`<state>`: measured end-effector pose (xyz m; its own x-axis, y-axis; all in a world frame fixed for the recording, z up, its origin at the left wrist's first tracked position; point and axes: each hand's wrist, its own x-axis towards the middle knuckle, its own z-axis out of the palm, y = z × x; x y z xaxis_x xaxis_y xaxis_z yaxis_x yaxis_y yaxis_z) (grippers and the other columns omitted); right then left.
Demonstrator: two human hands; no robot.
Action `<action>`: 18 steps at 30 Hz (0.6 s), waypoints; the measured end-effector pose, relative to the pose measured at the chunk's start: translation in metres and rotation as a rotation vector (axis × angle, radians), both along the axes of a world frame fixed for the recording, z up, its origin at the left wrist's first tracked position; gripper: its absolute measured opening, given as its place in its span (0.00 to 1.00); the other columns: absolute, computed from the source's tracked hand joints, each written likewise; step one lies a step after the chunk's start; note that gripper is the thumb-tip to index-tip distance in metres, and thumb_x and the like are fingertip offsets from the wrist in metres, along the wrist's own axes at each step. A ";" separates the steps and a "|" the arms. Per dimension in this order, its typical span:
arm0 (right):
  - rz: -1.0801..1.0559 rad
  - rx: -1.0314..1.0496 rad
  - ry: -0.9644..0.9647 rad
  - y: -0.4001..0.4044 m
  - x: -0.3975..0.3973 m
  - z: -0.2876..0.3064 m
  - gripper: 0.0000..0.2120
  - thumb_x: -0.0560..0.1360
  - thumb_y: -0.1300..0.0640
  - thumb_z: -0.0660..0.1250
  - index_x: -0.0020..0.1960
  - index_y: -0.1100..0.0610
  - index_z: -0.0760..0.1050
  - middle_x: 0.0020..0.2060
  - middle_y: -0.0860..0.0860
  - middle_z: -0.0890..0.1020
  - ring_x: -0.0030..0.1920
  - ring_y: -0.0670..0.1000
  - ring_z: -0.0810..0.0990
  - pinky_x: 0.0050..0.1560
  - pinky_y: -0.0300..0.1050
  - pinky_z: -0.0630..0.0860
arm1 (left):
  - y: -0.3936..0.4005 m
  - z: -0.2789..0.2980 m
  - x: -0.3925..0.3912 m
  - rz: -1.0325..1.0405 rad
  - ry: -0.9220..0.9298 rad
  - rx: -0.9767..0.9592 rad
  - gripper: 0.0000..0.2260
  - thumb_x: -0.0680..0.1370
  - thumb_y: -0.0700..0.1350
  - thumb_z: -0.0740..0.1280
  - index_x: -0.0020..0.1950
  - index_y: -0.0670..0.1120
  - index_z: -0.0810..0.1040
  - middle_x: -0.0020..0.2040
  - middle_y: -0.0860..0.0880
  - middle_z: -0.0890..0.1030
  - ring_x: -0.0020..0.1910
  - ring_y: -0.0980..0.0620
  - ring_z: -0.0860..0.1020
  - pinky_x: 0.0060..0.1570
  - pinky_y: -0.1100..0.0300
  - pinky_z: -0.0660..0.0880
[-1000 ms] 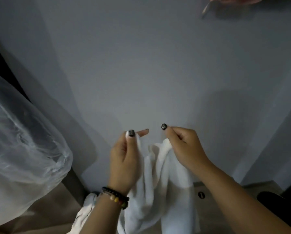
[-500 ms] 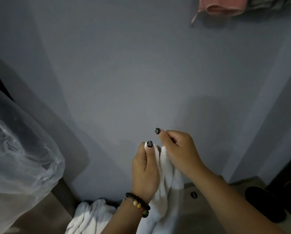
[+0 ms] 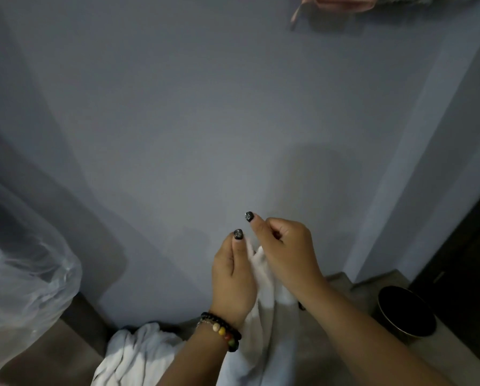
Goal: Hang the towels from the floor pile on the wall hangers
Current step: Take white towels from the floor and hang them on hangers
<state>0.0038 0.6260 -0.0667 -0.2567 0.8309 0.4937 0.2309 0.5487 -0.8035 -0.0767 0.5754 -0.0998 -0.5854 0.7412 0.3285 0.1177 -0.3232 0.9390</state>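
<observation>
Item, white towel (image 3: pixel 263 324): pinched at its top edge by left hand (image 3: pixel 233 277) and right hand (image 3: pixel 286 254), low at 5 o'clock, not yet hung; floor pile (image 3: pixel 138 355) remains at 7 o'clock; pink towel (image 3: pixel 341 2) already up at 1 o'clock.

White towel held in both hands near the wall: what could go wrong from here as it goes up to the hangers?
1. The left hand and right hand pinch the white towel only at its bunched top edge, so it may slip.
2. Its hanging length reaches toward the floor pile and might snag or drag it.
3. The pink towel already hangs at the top; crowding could dislodge it.
</observation>
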 end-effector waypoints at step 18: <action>0.197 -0.304 -0.099 0.027 0.007 -0.045 0.23 0.79 0.50 0.61 0.29 0.52 0.55 0.22 0.44 0.57 0.24 0.44 0.56 0.26 0.39 0.54 | -0.025 0.040 -0.082 0.403 -0.204 0.138 0.21 0.85 0.49 0.53 0.32 0.45 0.63 0.25 0.49 0.69 0.25 0.53 0.66 0.26 0.61 0.64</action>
<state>0.0104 0.6532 -0.1121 -0.4606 0.8655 0.1968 0.2290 0.3301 -0.9158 -0.1586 0.5509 -0.0595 -0.8802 0.3993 0.2565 0.0772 -0.4128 0.9075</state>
